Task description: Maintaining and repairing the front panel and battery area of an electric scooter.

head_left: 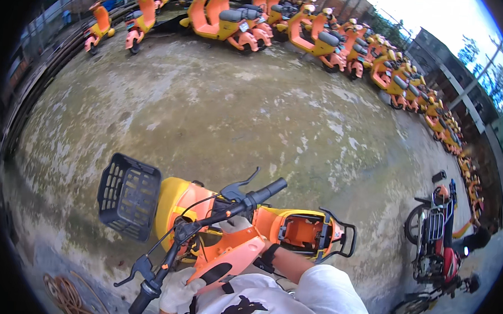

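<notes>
An orange plastic panel (230, 251) lies tilted across the middle of a yellow-and-orange scooter (172, 201), between its handlebar (220, 217) and my body. White-gloved, my left hand (179, 291) is closed on the panel's near end, below the left handlebar grip. My right hand (234, 224), also in a white glove, is at the panel's far edge beside the handlebar; the panel hides part of this hand and wrist. Cables run from the handlebar down to the scooter's front. Behind the panel, the scooter's seat area is an uncovered orange compartment (301, 232).
A black basket (130, 196) sticks out from the scooter's front, and a black rack (346, 241) from its rear. To the right stands a red motorcycle (448, 261), near a person (476, 240). Parked scooters (320, 41) line the far side. A coiled hose (65, 295) lies lower left.
</notes>
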`<move>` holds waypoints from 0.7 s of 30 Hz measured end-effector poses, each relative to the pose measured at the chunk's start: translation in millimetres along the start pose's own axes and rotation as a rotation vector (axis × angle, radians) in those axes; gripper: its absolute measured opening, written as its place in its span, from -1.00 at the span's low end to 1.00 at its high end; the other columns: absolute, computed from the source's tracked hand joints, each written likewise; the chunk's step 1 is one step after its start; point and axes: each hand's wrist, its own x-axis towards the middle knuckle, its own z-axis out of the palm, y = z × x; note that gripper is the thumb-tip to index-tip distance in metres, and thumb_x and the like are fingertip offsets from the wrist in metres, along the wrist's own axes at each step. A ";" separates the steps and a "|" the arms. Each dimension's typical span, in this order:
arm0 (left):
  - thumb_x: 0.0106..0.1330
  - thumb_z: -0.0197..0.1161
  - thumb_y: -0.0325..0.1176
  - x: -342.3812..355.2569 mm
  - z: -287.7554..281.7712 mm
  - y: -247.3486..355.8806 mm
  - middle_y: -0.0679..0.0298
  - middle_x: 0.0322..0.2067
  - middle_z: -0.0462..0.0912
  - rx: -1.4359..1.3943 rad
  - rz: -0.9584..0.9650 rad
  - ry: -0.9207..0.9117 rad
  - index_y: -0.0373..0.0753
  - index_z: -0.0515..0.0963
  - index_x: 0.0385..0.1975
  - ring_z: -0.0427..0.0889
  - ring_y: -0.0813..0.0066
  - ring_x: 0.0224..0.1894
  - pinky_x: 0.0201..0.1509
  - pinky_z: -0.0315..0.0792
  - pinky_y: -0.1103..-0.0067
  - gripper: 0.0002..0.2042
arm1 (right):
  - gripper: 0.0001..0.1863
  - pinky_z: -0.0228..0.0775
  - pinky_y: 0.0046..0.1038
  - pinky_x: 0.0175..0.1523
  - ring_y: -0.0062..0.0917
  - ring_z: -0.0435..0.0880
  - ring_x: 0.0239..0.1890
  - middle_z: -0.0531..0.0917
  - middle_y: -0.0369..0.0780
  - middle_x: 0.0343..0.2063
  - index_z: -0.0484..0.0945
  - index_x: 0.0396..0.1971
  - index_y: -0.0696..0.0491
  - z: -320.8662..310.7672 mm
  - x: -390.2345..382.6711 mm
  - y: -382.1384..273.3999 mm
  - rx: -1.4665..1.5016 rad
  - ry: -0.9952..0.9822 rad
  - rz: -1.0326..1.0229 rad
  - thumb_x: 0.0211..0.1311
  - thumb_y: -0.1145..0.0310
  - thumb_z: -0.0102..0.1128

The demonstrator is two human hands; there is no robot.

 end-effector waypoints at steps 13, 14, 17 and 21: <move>0.41 0.16 -0.15 59.9 45.0 -69.9 -0.08 -0.40 0.52 0.251 0.335 0.038 -0.43 0.50 -0.21 0.48 0.04 -0.35 -0.20 0.38 0.27 -0.64 | -0.42 -0.13 -0.64 -0.65 -0.81 0.15 -0.70 0.46 -0.45 -0.53 0.56 -0.04 -0.09 -184.7 -34.4 -77.4 1.663 -0.137 1.496 0.35 -0.31 -0.06; 0.41 0.18 -0.16 64.2 47.5 -70.9 -0.01 -0.44 0.50 0.208 0.318 0.033 -0.41 0.50 -0.26 0.46 0.13 -0.38 -0.23 0.37 0.31 -0.66 | -0.38 -0.13 -0.64 -0.65 -0.80 0.15 -0.69 0.46 -0.45 -0.50 0.47 0.10 -0.08 -197.0 -30.0 -89.6 1.611 -0.100 1.445 0.32 -0.28 0.01; 0.41 0.20 -0.19 69.6 55.0 -74.6 0.13 -0.50 0.46 0.162 0.262 0.006 -0.37 0.48 -0.35 0.41 0.31 -0.43 -0.30 0.35 0.38 -0.70 | -0.24 -0.14 -0.63 -0.65 -0.78 0.14 -0.68 0.47 -0.40 -0.38 0.30 0.28 -0.07 -195.5 -36.4 -103.0 1.507 -0.157 1.301 0.24 -0.27 0.12; 0.28 0.31 -0.22 84.0 65.6 -63.9 0.32 -0.50 0.52 0.011 0.093 -0.127 -0.31 0.55 -0.33 0.45 0.52 -0.44 -0.36 0.37 0.50 -0.75 | -0.17 -0.16 -0.61 -0.67 -0.76 0.13 -0.68 0.44 -0.38 -0.39 0.26 0.29 -0.08 -179.1 -37.5 -111.6 1.413 -0.199 1.285 0.15 -0.27 0.24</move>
